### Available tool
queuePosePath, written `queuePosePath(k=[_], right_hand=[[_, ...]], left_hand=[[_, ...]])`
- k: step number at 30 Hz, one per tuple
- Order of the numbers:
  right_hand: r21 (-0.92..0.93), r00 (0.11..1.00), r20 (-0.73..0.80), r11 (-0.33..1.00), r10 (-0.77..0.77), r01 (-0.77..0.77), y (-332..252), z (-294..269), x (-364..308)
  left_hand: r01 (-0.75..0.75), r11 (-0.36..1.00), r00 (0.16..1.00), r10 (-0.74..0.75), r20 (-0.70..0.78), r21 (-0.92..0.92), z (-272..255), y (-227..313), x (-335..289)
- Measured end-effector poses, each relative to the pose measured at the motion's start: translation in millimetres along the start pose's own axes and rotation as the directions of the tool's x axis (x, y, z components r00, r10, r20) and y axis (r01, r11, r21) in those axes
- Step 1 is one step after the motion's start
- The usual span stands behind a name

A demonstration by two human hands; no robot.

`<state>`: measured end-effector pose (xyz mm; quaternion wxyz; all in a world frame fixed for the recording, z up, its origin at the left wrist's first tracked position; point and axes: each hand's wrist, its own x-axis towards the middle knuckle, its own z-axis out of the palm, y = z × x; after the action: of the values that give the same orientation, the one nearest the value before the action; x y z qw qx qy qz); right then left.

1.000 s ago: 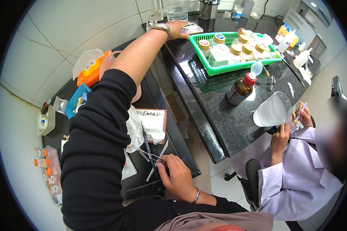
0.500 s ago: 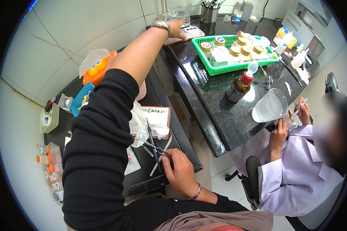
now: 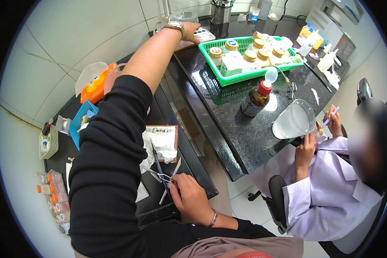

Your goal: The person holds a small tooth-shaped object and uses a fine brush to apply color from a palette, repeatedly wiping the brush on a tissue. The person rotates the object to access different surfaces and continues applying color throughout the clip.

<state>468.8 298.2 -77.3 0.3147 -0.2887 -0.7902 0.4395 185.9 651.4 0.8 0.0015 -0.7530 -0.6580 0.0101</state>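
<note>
My left arm stretches away to the far left corner of the dark counter. There my left hand point(image 3: 191, 33) lies over the edge of a pale pink phone point(image 3: 204, 34), thumb spread apart, other fingers partly hidden. Just beyond it stands a clear container of water point(image 3: 185, 16). Nearer to me, my right hand point(image 3: 190, 195) is closed around thin metal tweezers point(image 3: 157, 173), whose tips point left. Beneath them on the low black table are a dark slim-handled tool point(image 3: 156, 160), a pale knife-like tool point(image 3: 171, 180) and crumpled white tissue point(image 3: 164, 150) on a brown-edged board point(image 3: 176, 136).
A green basket point(image 3: 232, 81) of gold-lidded jars, an amber bottle point(image 3: 256, 99) with its cap flipped up and a clear cup point(image 3: 293, 119) stand on the counter. A person in a lilac coat point(image 3: 318, 193) sits at right, holding small items. A blue basket point(image 3: 76, 128) lies left of my sleeve.
The whole view has shifted slightly, so the scene sits further left. The tweezers' tips have dropped a little toward me. My left hand stays by the phone.
</note>
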Motion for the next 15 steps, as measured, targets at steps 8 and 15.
queuePosePath(k=[8, 15], right_hand=[[0.026, 1.0, -0.006, 1.0, -0.018, 0.018, 2, -1, 2], [0.04, 1.0, -0.016, 0.999, -0.023, 0.024, 2, -1, 4]], left_hand=[[0.06, 0.998, 0.998, -0.06, 0.019, -0.026, 1, -3, 3], [0.036, 0.991, 0.999, -0.037, 0.0, -0.127, 5, -4, 6]])
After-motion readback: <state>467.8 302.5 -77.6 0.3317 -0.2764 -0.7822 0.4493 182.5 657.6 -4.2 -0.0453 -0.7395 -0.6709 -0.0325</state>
